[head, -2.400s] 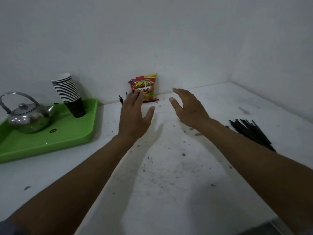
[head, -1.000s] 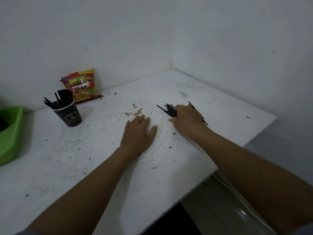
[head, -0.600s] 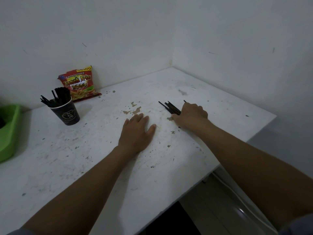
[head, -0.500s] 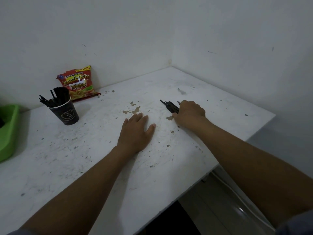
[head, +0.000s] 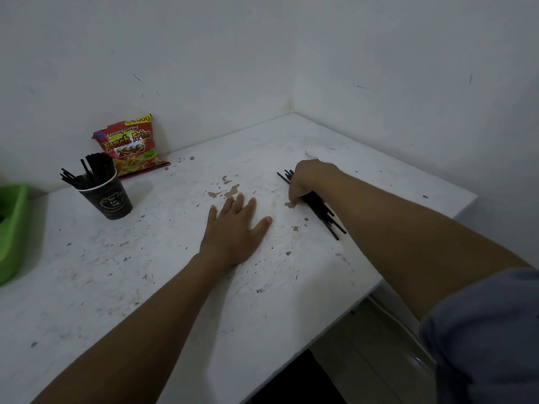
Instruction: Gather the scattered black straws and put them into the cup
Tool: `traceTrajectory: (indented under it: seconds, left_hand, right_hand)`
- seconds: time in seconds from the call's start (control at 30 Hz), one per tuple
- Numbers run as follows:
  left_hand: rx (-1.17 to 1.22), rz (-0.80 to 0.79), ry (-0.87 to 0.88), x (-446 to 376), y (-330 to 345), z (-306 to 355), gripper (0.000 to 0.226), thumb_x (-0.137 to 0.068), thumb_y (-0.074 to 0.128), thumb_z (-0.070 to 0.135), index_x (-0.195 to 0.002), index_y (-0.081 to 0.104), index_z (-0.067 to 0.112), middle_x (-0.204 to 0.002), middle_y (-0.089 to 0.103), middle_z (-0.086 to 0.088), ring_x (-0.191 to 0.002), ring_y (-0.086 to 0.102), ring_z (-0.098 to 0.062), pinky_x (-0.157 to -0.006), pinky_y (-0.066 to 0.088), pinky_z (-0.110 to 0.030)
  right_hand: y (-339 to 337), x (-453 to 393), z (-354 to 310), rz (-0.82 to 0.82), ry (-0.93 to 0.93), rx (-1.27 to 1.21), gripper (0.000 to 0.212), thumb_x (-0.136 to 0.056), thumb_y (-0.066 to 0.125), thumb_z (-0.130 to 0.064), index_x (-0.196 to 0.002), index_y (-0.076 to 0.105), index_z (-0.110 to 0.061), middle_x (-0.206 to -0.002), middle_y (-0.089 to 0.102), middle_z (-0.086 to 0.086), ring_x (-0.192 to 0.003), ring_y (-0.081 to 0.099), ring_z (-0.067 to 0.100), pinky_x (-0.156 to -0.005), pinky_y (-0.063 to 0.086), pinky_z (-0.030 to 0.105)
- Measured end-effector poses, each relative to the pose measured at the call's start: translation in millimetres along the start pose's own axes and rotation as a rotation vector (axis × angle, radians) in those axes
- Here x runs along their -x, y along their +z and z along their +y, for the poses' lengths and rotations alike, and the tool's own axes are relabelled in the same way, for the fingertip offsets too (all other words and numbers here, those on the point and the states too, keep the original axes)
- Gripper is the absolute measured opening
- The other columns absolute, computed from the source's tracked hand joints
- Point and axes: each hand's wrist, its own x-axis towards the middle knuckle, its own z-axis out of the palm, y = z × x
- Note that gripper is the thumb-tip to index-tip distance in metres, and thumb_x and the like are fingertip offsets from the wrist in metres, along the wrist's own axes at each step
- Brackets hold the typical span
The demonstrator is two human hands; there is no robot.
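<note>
A bundle of black straws (head: 325,212) lies on the white table, right of centre. My right hand (head: 309,179) is closed around the bundle's middle, with straw ends sticking out beyond the fingers and below the wrist. My left hand (head: 233,228) rests flat on the table, palm down, fingers spread, holding nothing. A dark paper cup (head: 107,195) stands at the left with several black straws (head: 90,170) standing in it.
A red snack bag (head: 131,145) leans on the back wall behind the cup. A green tray (head: 11,231) edge shows at the far left. The white table (head: 145,287) sits in a wall corner; its right and front edges drop to the floor.
My right hand has curled over the straw pile and closed on it, pulling the straws into a tight bundle. The left hand has stayed flat on the table.
</note>
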Motion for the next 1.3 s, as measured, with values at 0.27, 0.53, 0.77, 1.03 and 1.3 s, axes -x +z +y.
traceTrajectory:
  seconds: [0.27,0.53,0.77,1.03,1.3]
  left_hand:
    - [0.016,0.006,-0.002,0,1,0,0.081,-0.095,0.015,0.075,-0.162,0.016,0.03,-0.171,0.009,-0.001,-0.158,0.003,-0.02,-0.126,0.002,-0.051]
    - [0.022,0.013,-0.013,0,1,2,0.081,-0.095,0.016,0.075,-0.162,0.017,0.03,-0.171,0.01,0.0,-0.158,0.003,-0.02,-0.126,0.002,-0.05]
    - [0.044,0.029,-0.014,1,1,0,0.08,-0.095,0.019,0.075,-0.161,0.021,0.03,-0.17,0.012,0.0,-0.157,0.006,-0.019,-0.126,0.003,-0.05]
    - [0.047,0.036,-0.004,0,1,-2,0.08,-0.095,0.02,0.075,-0.161,0.022,0.029,-0.17,0.014,0.0,-0.157,0.008,-0.02,-0.126,0.004,-0.05]
    - [0.056,0.046,0.008,-1,3,-3,0.081,-0.094,0.019,0.077,-0.161,0.023,0.03,-0.17,0.015,0.0,-0.157,0.008,-0.02,-0.126,0.005,-0.05]
  right_hand:
    - [23,-8,-11,0.06,0.071,-0.094,0.049,-0.094,0.062,-0.016,-0.14,0.052,-0.002,-0.12,0.059,0.015,-0.106,0.061,0.03,-0.078,0.049,0.037]
    - [62,-15,-17,0.26,0.226,-0.293,0.056,-0.092,0.064,-0.019,-0.141,0.038,-0.009,-0.142,0.044,0.016,-0.13,0.045,0.032,-0.104,0.042,0.046]
    - [72,-17,-21,0.366,0.122,-0.131,0.058,-0.087,0.07,-0.012,-0.136,0.039,-0.006,-0.136,0.048,0.018,-0.124,0.049,0.032,-0.097,0.044,0.042]
    - [64,-26,2,0.551,-0.083,-0.411,0.029,-0.101,0.052,-0.013,-0.126,0.043,-0.004,-0.11,0.063,0.019,-0.09,0.063,0.034,-0.068,0.045,0.037]
    - [45,-29,20,0.513,-0.05,-0.784,0.029,-0.098,0.059,-0.04,-0.09,0.057,-0.012,-0.083,0.06,0.004,-0.08,0.065,0.026,-0.064,0.046,0.029]
